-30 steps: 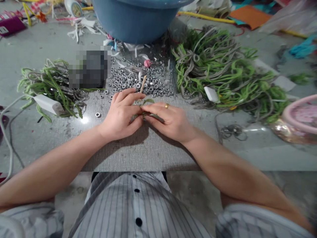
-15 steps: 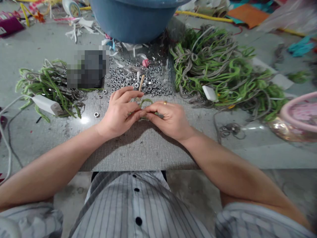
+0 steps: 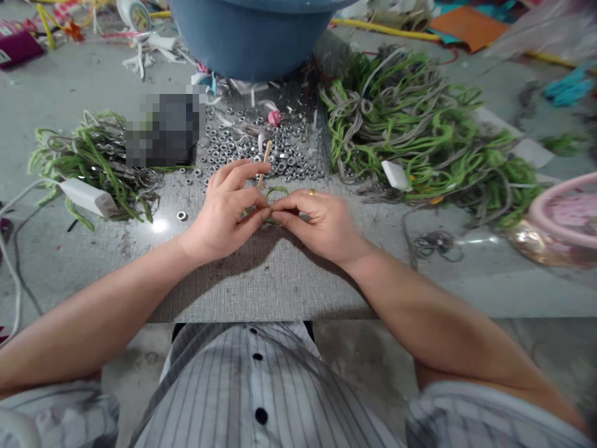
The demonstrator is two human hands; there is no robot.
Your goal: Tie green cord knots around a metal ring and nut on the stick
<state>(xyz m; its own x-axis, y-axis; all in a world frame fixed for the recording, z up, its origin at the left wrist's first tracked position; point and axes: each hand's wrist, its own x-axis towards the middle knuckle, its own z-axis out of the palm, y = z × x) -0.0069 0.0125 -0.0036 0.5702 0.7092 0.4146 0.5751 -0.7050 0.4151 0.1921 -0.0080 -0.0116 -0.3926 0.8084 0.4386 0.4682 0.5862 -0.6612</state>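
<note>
Between my two hands a short loop of green cord (image 3: pixel 278 189) arches above the fingertips. My left hand (image 3: pixel 227 213) pinches the cord with thumb and forefinger, its other fingers lifted and bent. A thin wooden stick (image 3: pixel 265 163) stands out slantwise by those fingers; whether they hold it I cannot tell. My right hand (image 3: pixel 321 221) wears a ring and pinches the cord, its fingertips meeting those of the left. Most of the cord is covered by the fingers. Just beyond the hands lie many loose metal nuts (image 3: pixel 284 163) in a scattered heap.
Right of the nuts spreads a big pile of green and grey cords (image 3: pixel 410 124). A smaller cord bundle with metal parts (image 3: pixel 100 155) lies left, beside a white adapter (image 3: pixel 88 197). A blue basin (image 3: pixel 252 40) stands behind. At far right is a pink-rimmed container (image 3: pixel 550 208).
Both hands have shifted only slightly at the cord, the left fingers lifting a little. The green loop sits a touch lower and flatter between them.
</note>
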